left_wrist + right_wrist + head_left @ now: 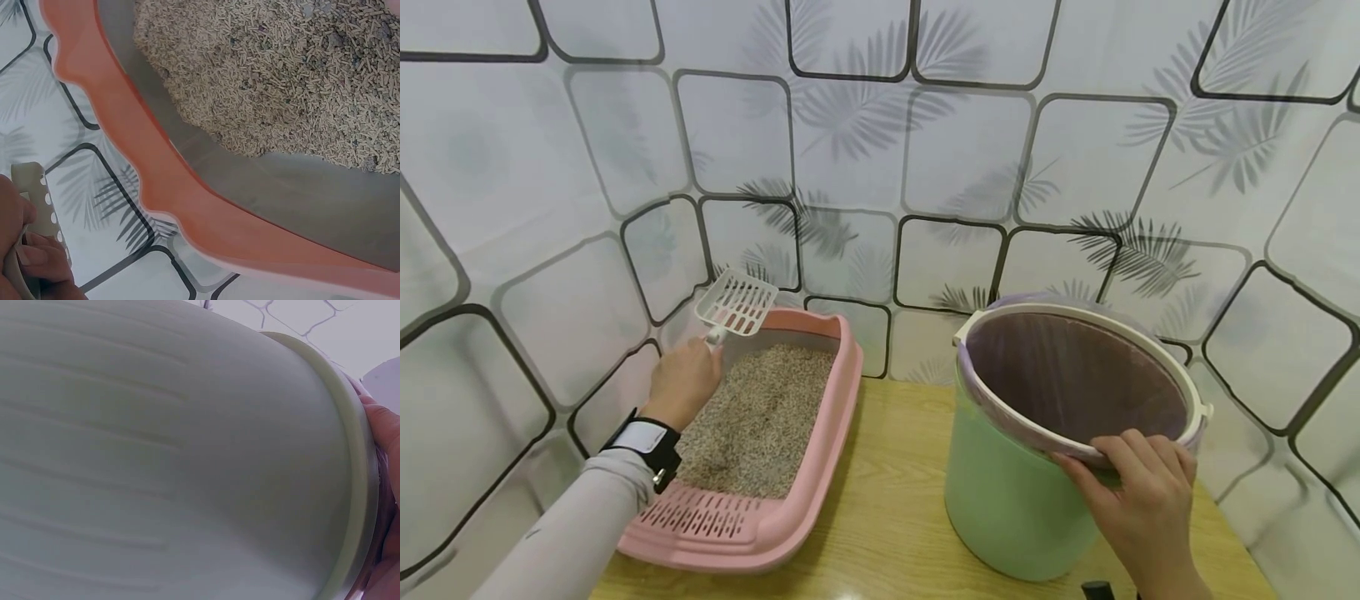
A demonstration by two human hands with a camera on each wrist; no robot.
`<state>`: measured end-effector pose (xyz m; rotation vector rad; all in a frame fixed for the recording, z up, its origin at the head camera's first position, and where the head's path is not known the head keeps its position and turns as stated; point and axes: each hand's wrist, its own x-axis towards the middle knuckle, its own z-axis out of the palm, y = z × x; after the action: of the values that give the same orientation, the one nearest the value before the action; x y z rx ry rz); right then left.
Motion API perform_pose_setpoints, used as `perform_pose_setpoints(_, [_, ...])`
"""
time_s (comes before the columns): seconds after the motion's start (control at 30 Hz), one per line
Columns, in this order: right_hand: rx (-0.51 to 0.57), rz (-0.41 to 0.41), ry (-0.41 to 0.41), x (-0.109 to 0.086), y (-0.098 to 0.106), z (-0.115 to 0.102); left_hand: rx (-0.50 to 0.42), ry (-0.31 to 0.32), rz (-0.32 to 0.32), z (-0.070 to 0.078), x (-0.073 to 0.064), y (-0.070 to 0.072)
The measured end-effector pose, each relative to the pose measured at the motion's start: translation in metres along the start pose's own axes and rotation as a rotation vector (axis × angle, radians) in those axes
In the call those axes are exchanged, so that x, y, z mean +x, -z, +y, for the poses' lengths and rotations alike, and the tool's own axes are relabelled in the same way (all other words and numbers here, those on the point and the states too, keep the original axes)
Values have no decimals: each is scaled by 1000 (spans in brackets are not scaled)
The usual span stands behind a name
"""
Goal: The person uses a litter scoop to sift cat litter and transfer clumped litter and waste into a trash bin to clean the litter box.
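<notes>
My left hand point(685, 382) grips the handle of a white slotted litter scoop point(737, 302), its head raised above the far left rim of a pink litter box point(842, 375). Pellet litter point(767, 417) with some darker bits fills the box. The left wrist view has the fingers point(44, 262) wrapped round the scoop's handle at lower left. My right hand point(1150, 487) holds the near rim of a green bin point(1015, 492), thumb outside and fingers over the edge. A purple bag point(1067, 375) lines the bin under a cream ring point(1189, 396). The bin leans toward me.
Both containers stand on a wood-grain surface point(895, 467), the litter box left and the bin right. A patterned curtain point(850, 167) hangs close behind and along both sides. A small dark object point(1097, 590) shows at the bottom edge near my right wrist.
</notes>
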<state>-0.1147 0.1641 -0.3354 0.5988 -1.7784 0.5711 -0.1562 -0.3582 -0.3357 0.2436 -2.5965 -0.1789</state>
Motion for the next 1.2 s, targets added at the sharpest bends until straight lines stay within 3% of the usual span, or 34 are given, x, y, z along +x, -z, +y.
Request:
perform_pose_setpoints(0.17, [-12, 0, -13, -6, 4, 6, -49, -27, -60, 12, 8, 4])
perform_pose_setpoints(0.3, [-20, -2, -26, -12, 7, 10, -112, -93, -134, 37, 23, 19])
perform_pose_setpoints(0.43, [-32, -19, -44, -16, 10, 15, -148, -182, -166, 91, 39, 43])
perform_pose_setpoints(0.57, [-31, -6, -48, -19, 11, 18, -200, -310, -202, 161, 46, 66])
perform_pose_setpoints(0.67, [-23, 19, -38, -20, 9, 17, -190, -444, -220, 214, 44, 76])
perform_pose_setpoints(0.73, [-15, 34, -28, -21, 7, 16, -107, -571, -158, 246, 40, 78])
perform_pose_setpoints(0.77, [-12, 39, -24, -21, 6, 15, -34, -653, -98, 261, 37, 77])
perform_pose_setpoints(0.87, [-5, 52, -9, -19, 4, 12, 234, -909, 102, 301, 29, 70])
perform_pose_setpoints(0.93, [-2, 56, -1, -18, 3, 11, 403, -1065, 172, 324, 25, 65])
perform_pose_setpoints(1.0, [0, 52, 6, -16, 2, 10, 523, -1189, 157, 342, 22, 61])
perform_pose_setpoints(1.07, [0, 40, 11, -15, 1, 10, 583, -1256, 88, 354, 19, 58])
perform_pose_setpoints(1.2, [-6, 15, 23, -14, 0, 12, 603, -1266, -12, 361, 18, 55])
